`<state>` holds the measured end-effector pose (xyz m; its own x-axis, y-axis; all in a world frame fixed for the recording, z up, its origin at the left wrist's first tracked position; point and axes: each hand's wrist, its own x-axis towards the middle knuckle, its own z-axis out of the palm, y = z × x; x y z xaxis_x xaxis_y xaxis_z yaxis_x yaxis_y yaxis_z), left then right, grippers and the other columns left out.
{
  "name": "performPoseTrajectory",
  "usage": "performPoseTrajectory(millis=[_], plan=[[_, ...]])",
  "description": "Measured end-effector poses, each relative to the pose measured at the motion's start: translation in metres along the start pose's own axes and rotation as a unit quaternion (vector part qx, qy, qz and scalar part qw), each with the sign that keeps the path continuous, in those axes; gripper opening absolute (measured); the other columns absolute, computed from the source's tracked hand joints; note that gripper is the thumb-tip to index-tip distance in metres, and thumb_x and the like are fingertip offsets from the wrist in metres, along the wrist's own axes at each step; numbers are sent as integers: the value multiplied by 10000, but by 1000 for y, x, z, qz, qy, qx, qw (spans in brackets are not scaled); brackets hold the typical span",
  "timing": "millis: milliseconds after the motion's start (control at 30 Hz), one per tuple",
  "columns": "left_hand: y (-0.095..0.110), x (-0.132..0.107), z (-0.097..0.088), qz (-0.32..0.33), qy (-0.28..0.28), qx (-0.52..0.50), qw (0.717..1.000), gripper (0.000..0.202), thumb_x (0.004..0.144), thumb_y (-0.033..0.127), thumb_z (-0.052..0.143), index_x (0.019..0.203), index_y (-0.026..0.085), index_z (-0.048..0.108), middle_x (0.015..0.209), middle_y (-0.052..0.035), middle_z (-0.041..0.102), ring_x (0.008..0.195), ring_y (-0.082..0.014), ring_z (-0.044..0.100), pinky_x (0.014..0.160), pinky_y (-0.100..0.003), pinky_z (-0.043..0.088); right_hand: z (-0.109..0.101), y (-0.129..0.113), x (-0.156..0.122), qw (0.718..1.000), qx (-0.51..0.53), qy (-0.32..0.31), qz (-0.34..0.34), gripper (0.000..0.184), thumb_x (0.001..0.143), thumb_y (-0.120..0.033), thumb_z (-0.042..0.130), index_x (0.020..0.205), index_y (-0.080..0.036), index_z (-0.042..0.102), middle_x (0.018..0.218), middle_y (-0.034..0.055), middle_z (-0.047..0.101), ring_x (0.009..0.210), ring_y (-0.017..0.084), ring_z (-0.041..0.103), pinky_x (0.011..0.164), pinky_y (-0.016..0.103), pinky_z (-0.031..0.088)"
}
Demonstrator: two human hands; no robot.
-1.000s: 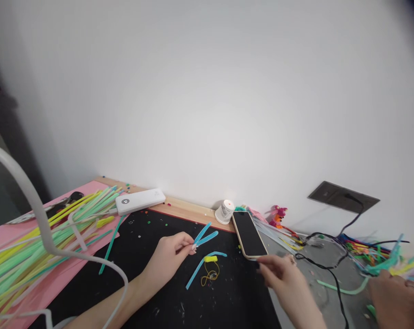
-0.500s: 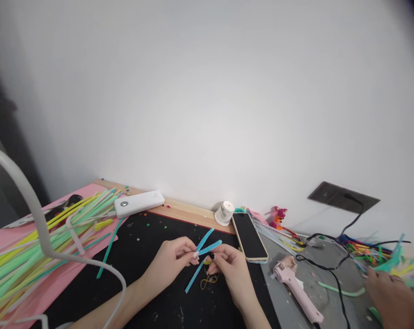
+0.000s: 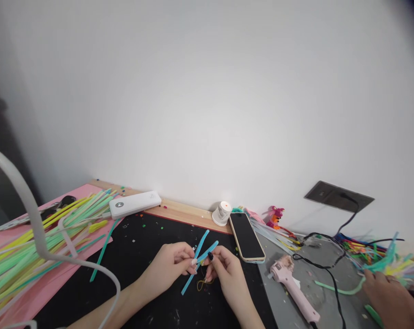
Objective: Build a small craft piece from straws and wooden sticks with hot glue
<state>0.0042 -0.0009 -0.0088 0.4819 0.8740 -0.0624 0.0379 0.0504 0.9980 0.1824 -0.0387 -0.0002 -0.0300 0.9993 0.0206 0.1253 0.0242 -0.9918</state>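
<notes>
My left hand (image 3: 169, 267) pinches a pair of blue straw pieces (image 3: 205, 244) that fan upward from its fingertips. My right hand (image 3: 225, 269) is closed right beside it, its fingers pinching at the same blue pieces over the black mat (image 3: 141, 256). Another blue straw piece (image 3: 187, 285) lies slanted on the mat under both hands. A yellow rubber band (image 3: 201, 284) lies just beneath them.
A heap of green and yellow straws (image 3: 32, 246) covers the pink sheet on the left, by a white power bank (image 3: 134, 204). A phone (image 3: 247, 236), a small white cup (image 3: 222, 213) and a pink glue gun (image 3: 294, 288) lie right. Another person's hand (image 3: 391, 299) rests far right.
My right hand came in from beside the phone and closed on the blue pieces next to my left hand. The glue gun, hidden before, now shows on the grey surface.
</notes>
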Motion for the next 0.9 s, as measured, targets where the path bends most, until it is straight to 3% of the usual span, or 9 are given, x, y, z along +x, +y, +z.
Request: performPoseTrajectory(millis=[200,567,900], plan=[[-3,1,2,-13,-16,-17,1000,188,739,323,634,751,150,560,700,-26,694,720,-221,698,632,-293,512,1,3,-2,999,-33,-24,-11,274,913,-388,423,748,-180,490,602,-29,535,428,91,503,443,212,402],[-6,0,2,3,-44,-3,999,141,759,284,610,760,147,578,709,-41,697,718,-221,692,633,-291,510,2,5,-4,997,-67,-23,-16,259,920,-370,395,738,-192,443,619,-24,544,415,82,458,413,199,350],[8,-9,2,78,-70,173,979,236,876,308,428,699,177,512,629,39,548,501,-97,535,501,-187,408,3,2,-8,997,-77,-24,-17,299,909,-405,421,710,-187,466,561,-45,498,410,72,403,414,194,306]])
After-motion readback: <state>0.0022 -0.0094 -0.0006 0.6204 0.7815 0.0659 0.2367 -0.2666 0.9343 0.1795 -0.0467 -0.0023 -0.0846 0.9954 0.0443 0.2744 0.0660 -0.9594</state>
